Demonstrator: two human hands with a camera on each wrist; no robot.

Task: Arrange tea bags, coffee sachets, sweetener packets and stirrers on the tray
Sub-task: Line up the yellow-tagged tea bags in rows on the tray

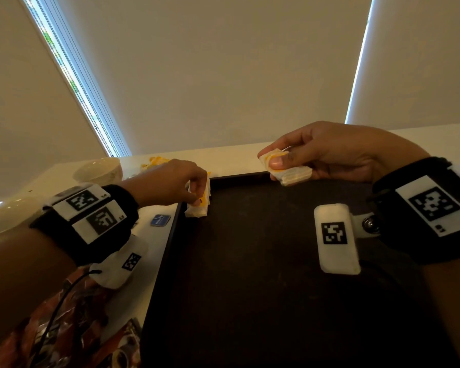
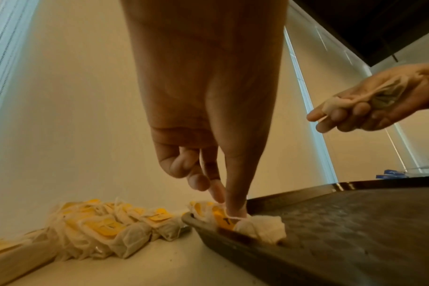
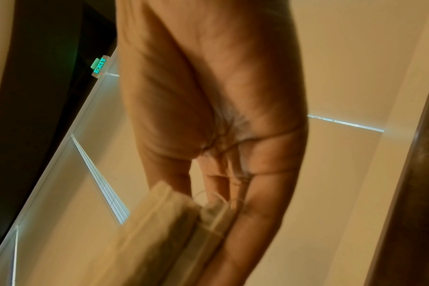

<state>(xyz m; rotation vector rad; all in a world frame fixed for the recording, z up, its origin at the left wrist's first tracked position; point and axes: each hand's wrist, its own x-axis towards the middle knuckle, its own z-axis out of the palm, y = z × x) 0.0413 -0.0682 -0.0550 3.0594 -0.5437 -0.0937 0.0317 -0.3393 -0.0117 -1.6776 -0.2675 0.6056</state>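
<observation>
A dark tray (image 1: 263, 274) lies in front of me on a white counter. My left hand (image 1: 194, 187) pinches a small stack of yellow-tagged tea bags (image 1: 198, 205) down at the tray's far left corner (image 2: 208, 226). From the left wrist, the fingertips (image 2: 232, 209) press on those tea bags (image 2: 257, 226) just inside the rim. My right hand (image 1: 279, 162) hovers above the tray's far edge, gripping a bundle of tea bags (image 1: 290, 175), thumb on top. That bundle (image 3: 171, 222) looks blurred in the right wrist view.
A heap of more tea bags (image 2: 105, 226) lies on the counter left of the tray, against the wall. A white bowl (image 1: 98, 170) and a blue sachet (image 1: 160, 220) sit left of the tray. Brown printed sachets (image 1: 64, 328) lie at the near left.
</observation>
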